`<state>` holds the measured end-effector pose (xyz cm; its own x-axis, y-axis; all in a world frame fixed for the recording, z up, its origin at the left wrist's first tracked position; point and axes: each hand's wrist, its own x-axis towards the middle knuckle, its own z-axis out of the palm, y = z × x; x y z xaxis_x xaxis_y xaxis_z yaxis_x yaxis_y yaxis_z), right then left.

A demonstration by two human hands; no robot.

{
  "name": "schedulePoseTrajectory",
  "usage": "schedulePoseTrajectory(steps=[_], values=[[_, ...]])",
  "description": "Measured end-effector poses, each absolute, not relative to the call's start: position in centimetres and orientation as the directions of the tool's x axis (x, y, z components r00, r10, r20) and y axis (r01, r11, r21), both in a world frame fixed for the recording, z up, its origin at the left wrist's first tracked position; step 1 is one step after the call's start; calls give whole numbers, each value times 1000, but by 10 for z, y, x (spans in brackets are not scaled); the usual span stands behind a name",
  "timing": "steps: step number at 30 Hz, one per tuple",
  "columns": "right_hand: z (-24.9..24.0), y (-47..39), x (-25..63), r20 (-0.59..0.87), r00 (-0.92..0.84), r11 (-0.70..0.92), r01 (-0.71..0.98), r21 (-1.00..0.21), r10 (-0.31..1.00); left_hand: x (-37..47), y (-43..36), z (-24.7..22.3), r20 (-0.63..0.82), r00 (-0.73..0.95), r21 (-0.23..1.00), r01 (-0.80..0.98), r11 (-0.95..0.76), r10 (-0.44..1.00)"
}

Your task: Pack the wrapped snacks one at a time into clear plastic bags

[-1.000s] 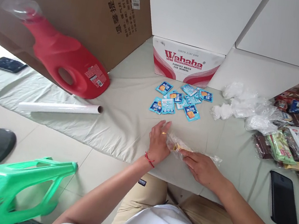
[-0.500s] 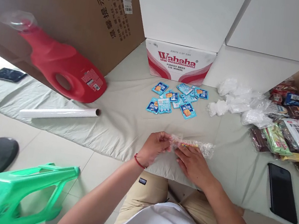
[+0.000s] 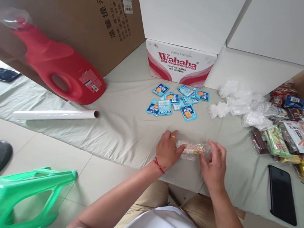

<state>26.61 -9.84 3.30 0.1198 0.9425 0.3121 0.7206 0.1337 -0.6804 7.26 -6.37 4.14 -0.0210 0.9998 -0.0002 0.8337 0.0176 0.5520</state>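
Observation:
A small yellow and red packet [image 3: 193, 150], rolled in clear bubble wrap [image 3: 189, 157], lies on the cloth in front of me. My left hand [image 3: 167, 149] grips the wrap's left end, its thumb on top and its fingers curled at the far side. At the other end, my right hand [image 3: 214, 167] holds the wrap between a thumb pressed near the packet and bent fingers. Both hands partly hide the ends of the bundle. Beyond it lie several blue snack sachets [image 3: 172, 98], loosely spread.
White crumpled plastic bundles [image 3: 239, 100] and piled snack packs [image 3: 278, 141] lie to the right, with a black phone [image 3: 282, 194] nearer me. Leftward are a red jug [image 3: 68, 66] and a white roll [image 3: 55, 114]. A Wahaha carton [image 3: 179, 64] stands behind; a green stool [image 3: 17, 189] is below left.
My right hand has moved off the top of the bundle to its right end. My left hand has shifted slightly right, its thumb now on the wrap. The yellow and red packet shows more.

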Motion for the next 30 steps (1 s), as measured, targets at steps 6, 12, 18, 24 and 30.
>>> schedulePoseTrajectory(steps=[6, 12, 18, 24, 30], values=[[12, -76, 288, 232, 40, 72, 886, -458, 972, 75, -71, 43, 23, 9, 521, 853, -20, 1000], [19, -81, 278, 336, 55, 127, 860, -494, 940, 90, -87, 48, -76, 185, 544, 831, -115, 980], [27, -101, 259, 309, -110, 288, 730, -620, 945, 102, -89, 54, -243, 131, 534, 845, 19, 961], [21, -122, 250, 313, -127, 317, 656, -685, 941, 98, -82, 56, -253, 53, 531, 843, 93, 966], [16, -138, 235, 182, -290, 327, 598, -732, 939, 93, -80, 56, -361, -7, 783, 542, 307, 933]])
